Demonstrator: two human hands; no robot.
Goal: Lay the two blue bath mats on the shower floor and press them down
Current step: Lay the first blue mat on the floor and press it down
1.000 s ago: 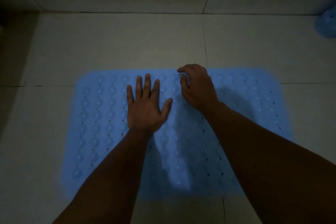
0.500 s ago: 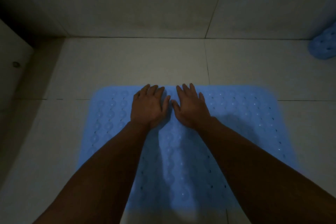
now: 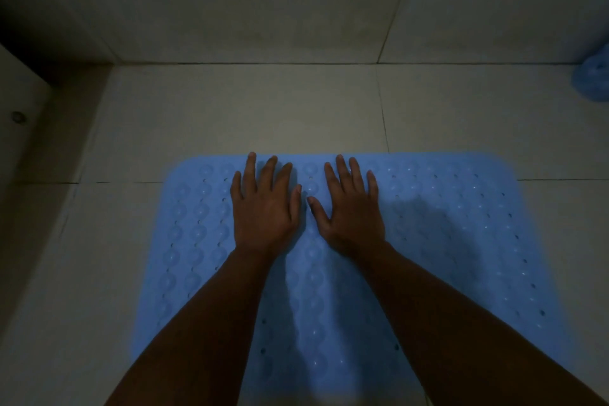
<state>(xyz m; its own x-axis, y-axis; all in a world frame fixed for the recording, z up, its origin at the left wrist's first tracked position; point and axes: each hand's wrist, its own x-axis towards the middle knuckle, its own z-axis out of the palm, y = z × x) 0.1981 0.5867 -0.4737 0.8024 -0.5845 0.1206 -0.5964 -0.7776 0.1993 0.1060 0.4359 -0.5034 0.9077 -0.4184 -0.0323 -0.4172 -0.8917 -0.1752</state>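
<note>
A: What can we not see well around the blue mat (image 3: pixel 445 241)?
B: Its near edge is cut by the bottom border, and both forearms cover part of its middle. Right of it, far away, a second blue thing (image 3: pixel 593 79) is cut by the border.
A: And left of the mat?
B: A small round thing (image 3: pixel 17 116), too dark to tell.

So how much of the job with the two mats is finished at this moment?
About half. Done: one blue mat lies spread flat on the floor tiles. In hand: the left hand and the right hand press flat on it near its far edge, fingers straight. Left: the second mat sits bunched at the right edge by the wall, not yet laid or pressed.
</note>
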